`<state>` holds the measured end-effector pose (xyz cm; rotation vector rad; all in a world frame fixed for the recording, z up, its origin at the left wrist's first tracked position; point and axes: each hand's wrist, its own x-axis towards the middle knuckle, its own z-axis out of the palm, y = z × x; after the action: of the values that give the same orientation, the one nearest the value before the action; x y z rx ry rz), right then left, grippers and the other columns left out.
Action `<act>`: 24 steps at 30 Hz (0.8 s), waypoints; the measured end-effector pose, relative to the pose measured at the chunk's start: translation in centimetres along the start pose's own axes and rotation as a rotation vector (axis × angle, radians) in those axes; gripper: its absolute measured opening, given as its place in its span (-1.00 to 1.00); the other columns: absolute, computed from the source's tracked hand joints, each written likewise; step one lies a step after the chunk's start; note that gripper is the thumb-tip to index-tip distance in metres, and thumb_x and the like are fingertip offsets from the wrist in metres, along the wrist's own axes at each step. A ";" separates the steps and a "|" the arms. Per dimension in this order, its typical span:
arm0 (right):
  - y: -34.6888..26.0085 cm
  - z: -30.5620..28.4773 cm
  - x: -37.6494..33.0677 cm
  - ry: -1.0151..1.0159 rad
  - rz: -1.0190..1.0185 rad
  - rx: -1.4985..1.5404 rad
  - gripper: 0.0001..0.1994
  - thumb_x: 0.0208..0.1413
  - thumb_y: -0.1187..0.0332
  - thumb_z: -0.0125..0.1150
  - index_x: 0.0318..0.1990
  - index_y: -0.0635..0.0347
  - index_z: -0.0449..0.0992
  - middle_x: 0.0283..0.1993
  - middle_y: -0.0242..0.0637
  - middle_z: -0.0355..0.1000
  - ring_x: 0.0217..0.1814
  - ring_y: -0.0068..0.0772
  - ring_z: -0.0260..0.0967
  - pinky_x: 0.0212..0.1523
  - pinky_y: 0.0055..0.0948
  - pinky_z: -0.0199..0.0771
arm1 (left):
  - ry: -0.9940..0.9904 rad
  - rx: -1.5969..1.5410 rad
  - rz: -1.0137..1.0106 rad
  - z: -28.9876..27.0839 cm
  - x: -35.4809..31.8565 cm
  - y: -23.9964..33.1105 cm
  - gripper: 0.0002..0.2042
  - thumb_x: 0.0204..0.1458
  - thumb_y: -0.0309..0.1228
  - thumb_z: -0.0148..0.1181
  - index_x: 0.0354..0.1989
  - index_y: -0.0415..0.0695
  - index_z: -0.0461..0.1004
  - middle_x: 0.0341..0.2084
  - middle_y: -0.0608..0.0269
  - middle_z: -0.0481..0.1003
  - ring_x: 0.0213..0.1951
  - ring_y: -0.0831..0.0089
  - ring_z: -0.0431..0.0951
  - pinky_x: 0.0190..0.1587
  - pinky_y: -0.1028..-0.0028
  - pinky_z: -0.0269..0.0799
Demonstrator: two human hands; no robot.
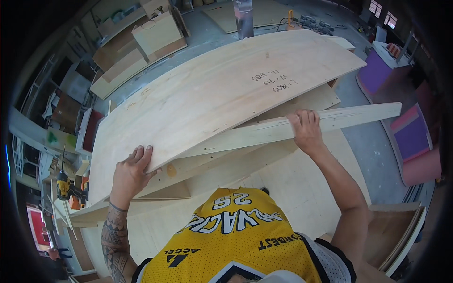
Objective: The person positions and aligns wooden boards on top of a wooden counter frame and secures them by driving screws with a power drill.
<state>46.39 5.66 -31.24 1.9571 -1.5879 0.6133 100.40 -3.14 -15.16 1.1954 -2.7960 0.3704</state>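
Head view: we record the left hand [132, 172] at lower left of centre, its fingers lying on the near edge of a large pale plywood panel with a curved far edge and dark handwriting [198, 99]; we cannot tell whether the thumb closes beneath it. The panel spans the middle of the frame, sloping from lower left to upper right. The right hand [306, 132], right of centre, is clamped on a long, narrow, pale wooden board [354, 116], fingers curled over its upper edge. The board's left part runs under the panel; its free end points to the right of the frame. We note a yellow-and-black cordless drill [62, 185] at far left, open-fronted plywood boxes [158, 35] at upper left, and a purple curved panel [375, 70] at upper right.
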 end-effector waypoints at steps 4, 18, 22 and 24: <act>-1.4 2.2 -0.7 0.052 0.045 -0.043 -0.32 -0.10 0.47 0.41 0.28 -0.01 0.40 0.08 -0.19 0.35 0.16 -0.04 0.30 0.31 0.08 0.20 | -0.013 0.035 -0.008 -0.9 0.8 -0.1 -0.21 -0.19 -0.22 0.64 0.30 -0.18 0.49 0.14 -0.24 0.58 0.18 -0.02 0.64 0.08 0.16 0.67; -0.5 -2.2 5.4 -0.191 0.042 0.252 -0.03 -0.23 0.24 0.72 0.45 -0.04 0.37 0.14 -0.19 0.37 0.34 0.00 0.30 0.59 0.09 0.11 | 0.071 0.006 -0.091 -2.9 3.9 -2.4 -0.42 -0.02 -0.27 0.55 0.23 -0.12 0.60 0.13 -0.09 0.61 0.16 0.01 0.64 0.11 0.18 0.65; -1.0 -0.5 5.3 -0.150 0.100 0.327 -0.16 -0.12 0.21 0.66 0.39 -0.02 0.42 0.13 -0.18 0.37 0.30 0.00 0.33 0.57 0.10 0.15 | 0.063 0.014 -0.042 -1.6 4.1 -3.3 -0.42 0.02 -0.22 0.52 0.25 -0.13 0.58 0.11 -0.17 0.61 0.16 -0.01 0.64 0.10 0.18 0.65; -1.5 1.3 5.2 -0.138 0.115 0.365 -0.24 -0.06 0.20 0.62 0.35 -0.01 0.45 0.12 -0.19 0.36 0.29 0.01 0.34 0.57 0.12 0.16 | 0.063 0.026 -0.028 -1.3 4.0 -3.5 -0.41 0.03 -0.21 0.51 0.25 -0.13 0.57 0.11 -0.19 0.61 0.16 -0.02 0.64 0.10 0.18 0.65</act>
<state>48.92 1.24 -29.03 2.2204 -1.7827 0.8843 100.15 -7.93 -12.53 1.2045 -2.7264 0.4354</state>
